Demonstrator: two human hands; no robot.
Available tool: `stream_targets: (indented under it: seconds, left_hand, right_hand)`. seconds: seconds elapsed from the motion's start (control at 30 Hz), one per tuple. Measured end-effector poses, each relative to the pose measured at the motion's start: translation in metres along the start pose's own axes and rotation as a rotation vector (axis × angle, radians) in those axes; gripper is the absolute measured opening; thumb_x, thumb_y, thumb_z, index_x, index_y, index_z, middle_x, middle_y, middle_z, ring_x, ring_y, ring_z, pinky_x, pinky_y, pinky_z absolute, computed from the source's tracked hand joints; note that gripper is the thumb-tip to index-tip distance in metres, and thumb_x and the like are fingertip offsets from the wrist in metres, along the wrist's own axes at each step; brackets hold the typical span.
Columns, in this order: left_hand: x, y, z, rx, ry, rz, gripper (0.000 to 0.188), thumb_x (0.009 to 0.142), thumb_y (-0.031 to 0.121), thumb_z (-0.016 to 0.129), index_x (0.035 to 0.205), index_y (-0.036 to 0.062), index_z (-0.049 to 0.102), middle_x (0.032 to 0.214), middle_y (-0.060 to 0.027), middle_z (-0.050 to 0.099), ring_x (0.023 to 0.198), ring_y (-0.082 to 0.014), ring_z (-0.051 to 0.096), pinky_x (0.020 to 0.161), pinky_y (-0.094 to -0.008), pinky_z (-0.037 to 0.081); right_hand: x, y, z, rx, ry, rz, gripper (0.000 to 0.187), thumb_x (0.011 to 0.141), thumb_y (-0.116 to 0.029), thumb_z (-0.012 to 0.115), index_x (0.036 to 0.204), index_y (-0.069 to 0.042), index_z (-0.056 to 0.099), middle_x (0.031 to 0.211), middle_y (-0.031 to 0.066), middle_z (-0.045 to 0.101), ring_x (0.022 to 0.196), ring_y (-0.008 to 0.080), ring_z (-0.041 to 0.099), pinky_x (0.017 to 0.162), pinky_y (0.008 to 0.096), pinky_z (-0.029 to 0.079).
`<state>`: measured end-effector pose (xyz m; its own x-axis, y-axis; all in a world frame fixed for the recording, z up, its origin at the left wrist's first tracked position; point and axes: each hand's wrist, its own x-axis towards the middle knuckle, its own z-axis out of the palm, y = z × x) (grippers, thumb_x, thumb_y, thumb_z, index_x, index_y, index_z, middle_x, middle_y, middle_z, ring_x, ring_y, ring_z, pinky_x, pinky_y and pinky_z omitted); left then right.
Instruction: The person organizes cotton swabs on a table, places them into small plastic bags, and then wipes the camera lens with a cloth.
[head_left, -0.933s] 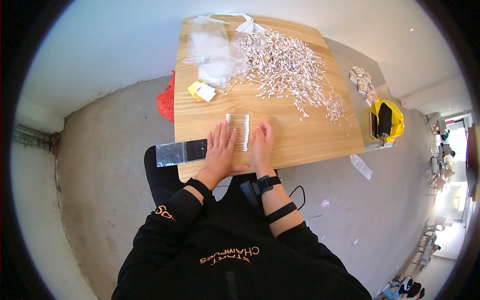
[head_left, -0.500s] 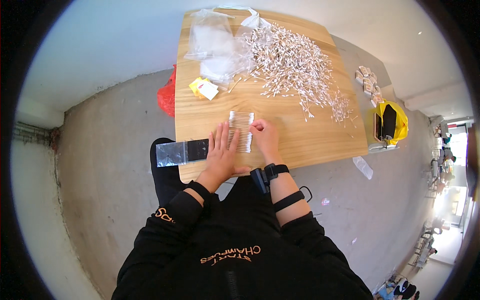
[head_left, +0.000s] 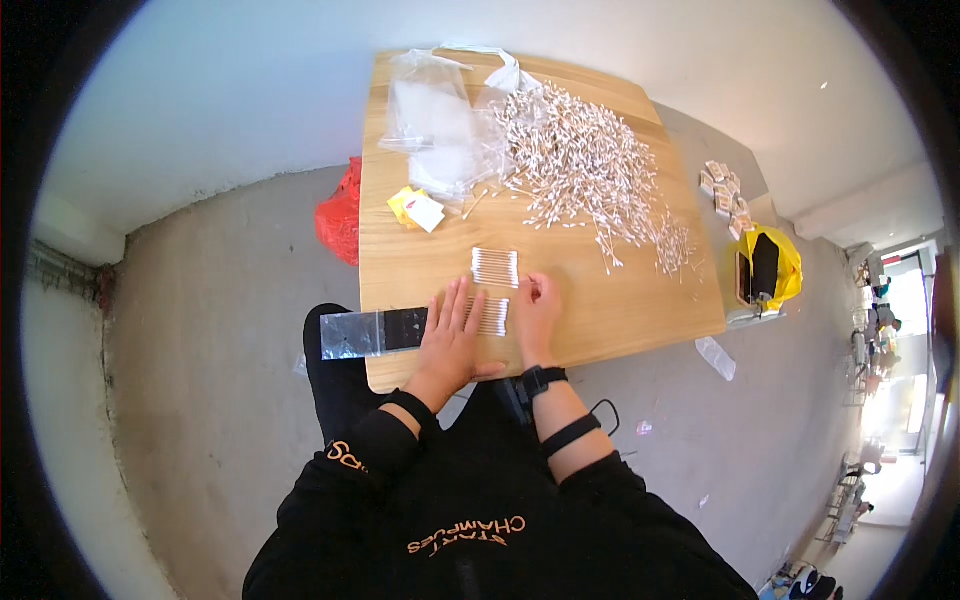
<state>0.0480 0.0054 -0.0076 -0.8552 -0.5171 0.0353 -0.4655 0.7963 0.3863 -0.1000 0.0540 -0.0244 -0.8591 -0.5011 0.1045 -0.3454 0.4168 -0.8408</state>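
My left hand [head_left: 450, 335] lies flat on the wooden table [head_left: 630, 300], fingers stretched and slightly spread. Its fingertips cover the left part of a lower group of cotton swabs [head_left: 495, 318] laid side by side. An upper group of cotton swabs [head_left: 495, 267] lies in a neat row just beyond, with a narrow gap between the two groups. Beside their right ends is my right hand [head_left: 539, 315], its fingers curled in and thumb and forefinger close together; whatever they may hold does not show.
A large loose pile of cotton swabs [head_left: 585, 165] covers the far right. Clear plastic bags [head_left: 430, 120] lie far left, with yellow and white cards [head_left: 422, 210] nearer. A clear-and-black flat sleeve [head_left: 352, 336] overhangs the left edge. A red bag [head_left: 340, 220] and yellow bag [head_left: 788, 270] flank the table.
The single row of swabs has split into two groups with a gap between. My right hand has drawn nearer to me relative to the swabs. The whole view has shifted a little.
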Motion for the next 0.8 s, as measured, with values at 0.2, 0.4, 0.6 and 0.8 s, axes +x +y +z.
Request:
stream_targets:
  seconds: [0.2, 0.4, 0.6, 0.8]
  left_hand:
    - [0.004, -0.008, 0.01, 0.082, 0.038, 0.032, 0.12, 0.058, 0.061, 0.074, 0.144, -0.0039, 0.021, 0.152, -0.0209, 0.015, 0.143, -0.0305, 0.012, 0.115, -0.0434, 0.012]
    - [-0.009, -0.018, 0.009, 0.194, -0.018, -0.069, 0.101, 0.073, 0.051, 0.066, 0.144, -0.005, 0.021, 0.153, -0.0185, 0.015, 0.143, -0.0293, 0.011, 0.116, -0.0414, 0.008]
    - [-0.038, -0.038, -0.017, 0.326, -0.085, -0.194, 0.078, 0.084, 0.037, 0.051, 0.144, -0.0043, 0.021, 0.154, -0.0188, 0.012, 0.144, -0.0293, 0.009, 0.115, -0.0463, 0.005]
    - [-0.052, -0.047, -0.024, 0.339, -0.132, -0.263, 0.083, 0.085, 0.046, 0.052, 0.145, -0.0015, 0.02, 0.155, -0.0162, 0.011, 0.144, -0.0274, 0.006, 0.114, -0.0476, 0.003]
  right_hand:
    - [-0.033, -0.002, 0.026, 0.498, -0.072, 0.023, 0.034, 0.097, -0.025, 0.044, 0.117, 0.002, 0.054, 0.12, 0.0162, 0.051, 0.113, 0.0261, 0.047, 0.098, 0.036, 0.036]
    - [-0.042, -0.002, 0.043, 0.509, -0.162, -0.076, 0.038, 0.101, -0.027, 0.036, 0.125, 0.002, 0.046, 0.124, 0.0119, 0.047, 0.116, 0.0194, 0.048, 0.102, 0.0327, 0.036]
    - [-0.068, -0.033, 0.079, 0.468, -0.214, -0.09, 0.038, 0.101, -0.028, 0.035, 0.123, 0.001, 0.046, 0.119, 0.0131, 0.051, 0.114, 0.021, 0.05, 0.101, 0.033, 0.037]
    - [-0.07, -0.046, 0.088, 0.738, -0.255, 0.048, 0.033, 0.098, -0.022, 0.039, 0.116, 0.002, 0.051, 0.113, 0.0161, 0.053, 0.11, 0.0279, 0.047, 0.097, 0.0379, 0.036]
